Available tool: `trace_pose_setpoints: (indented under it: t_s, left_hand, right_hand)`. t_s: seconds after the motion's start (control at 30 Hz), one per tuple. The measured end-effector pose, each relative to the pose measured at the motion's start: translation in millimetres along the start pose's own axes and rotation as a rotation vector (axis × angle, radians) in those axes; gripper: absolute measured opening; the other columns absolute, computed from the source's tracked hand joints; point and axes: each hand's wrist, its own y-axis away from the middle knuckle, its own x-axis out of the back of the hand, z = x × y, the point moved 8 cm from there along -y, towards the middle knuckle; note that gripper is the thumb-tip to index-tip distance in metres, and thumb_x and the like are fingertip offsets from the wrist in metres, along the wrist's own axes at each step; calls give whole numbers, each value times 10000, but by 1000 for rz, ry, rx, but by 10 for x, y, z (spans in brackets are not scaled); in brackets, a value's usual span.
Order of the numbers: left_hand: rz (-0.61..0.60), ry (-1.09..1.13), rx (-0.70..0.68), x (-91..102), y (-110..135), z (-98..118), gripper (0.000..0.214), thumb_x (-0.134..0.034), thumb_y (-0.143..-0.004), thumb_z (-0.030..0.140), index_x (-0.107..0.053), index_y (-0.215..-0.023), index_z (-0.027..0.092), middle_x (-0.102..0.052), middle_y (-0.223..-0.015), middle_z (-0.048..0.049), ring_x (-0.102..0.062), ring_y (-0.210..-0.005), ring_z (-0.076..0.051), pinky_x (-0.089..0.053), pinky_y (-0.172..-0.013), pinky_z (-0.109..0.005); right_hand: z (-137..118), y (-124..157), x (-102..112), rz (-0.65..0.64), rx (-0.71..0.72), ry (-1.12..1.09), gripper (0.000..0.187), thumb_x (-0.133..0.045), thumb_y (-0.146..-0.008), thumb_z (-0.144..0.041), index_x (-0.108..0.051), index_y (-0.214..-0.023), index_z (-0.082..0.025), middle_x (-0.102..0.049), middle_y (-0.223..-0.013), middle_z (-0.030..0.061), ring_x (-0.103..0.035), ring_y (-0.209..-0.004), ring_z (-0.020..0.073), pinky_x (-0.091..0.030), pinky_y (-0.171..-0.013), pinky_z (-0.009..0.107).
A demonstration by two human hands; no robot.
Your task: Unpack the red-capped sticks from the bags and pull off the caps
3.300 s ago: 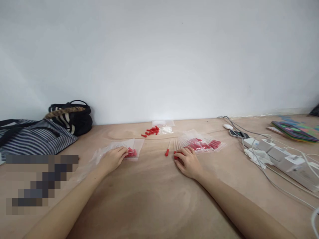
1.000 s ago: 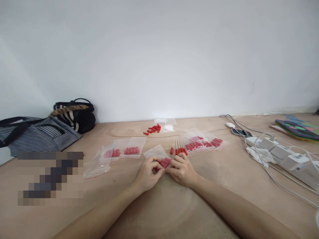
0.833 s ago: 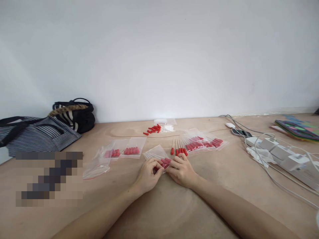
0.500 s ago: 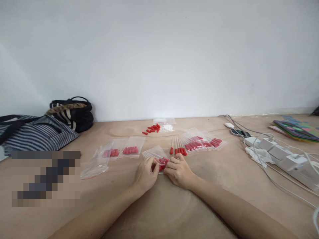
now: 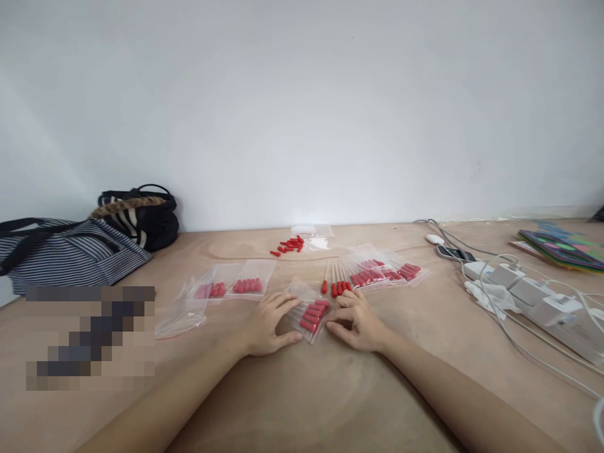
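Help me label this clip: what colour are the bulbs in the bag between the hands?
The bulbs are red, seen best in the head view.

Five loose droppers (image 5: pixel 334 290); roughly ten heaped bulbs (image 5: pixel 293 242); two cloth bags (image 5: pixel 70 259).

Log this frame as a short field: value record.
centre: clear plastic bag, red-bulbed droppers inside
left hand: spread, on the bag's left side
right hand: fingers curled by the bag's right edge; contact unclear
loose droppers: row just beyond the right hand
rear: red bulbs beside clear tubes
left side: striped bag, black bag
right side: power strip, white chargers
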Motion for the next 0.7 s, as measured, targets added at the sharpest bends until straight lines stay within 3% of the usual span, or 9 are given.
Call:
trace_pose_setpoints:
  t_s: [0.23,0.33,0.53,0.7]
  left_hand:
    - [85,33,29,134,278,211,302,-534,-788,303,-535,-1076,213,-616,-979,-64,-570,-881,-204,-477,-773,-343]
    - [105,37,40,154,360,183,295,-540,-773,332,-548,-1047,220,-617,-904,-46,-581,-806,-197,-481,-723,-327]
    - [56,41,133,138,376,87,320,-527,-759,336,-549,-1061,232,-602,-920,-37,-574,-763,-176,-476,-692,-296]
    - [26,71,207,95,408,43,317,-514,-761,340,-553,-1057,234,-593,-908,-28,-561,-728,-161,-468,-678,-283]
  right_hand:
    - [137,24,-95,15,-197,-90,46,-654,-708,-255,-683,-740,-269,-567,-663,-27,-511,-707,130,-304,-711,306]
    - [143,33,-146,4,-250,-81,203,-669,-693,-262,-677,-890,-307,-572,-680,-27,-520,-718,140,-301,-708,305]
    - [110,2,-240,-140,-207,-114,399,-661,-713,-369,-589,-1102,-315,-607,-805,6,-514,-809,172,-279,-772,336]
    - [59,-48,-260,-177,-169,-181,373,-695,-632,-495,-657,-943,-293,-602,-770,-2,-503,-803,174,-259,-791,341]
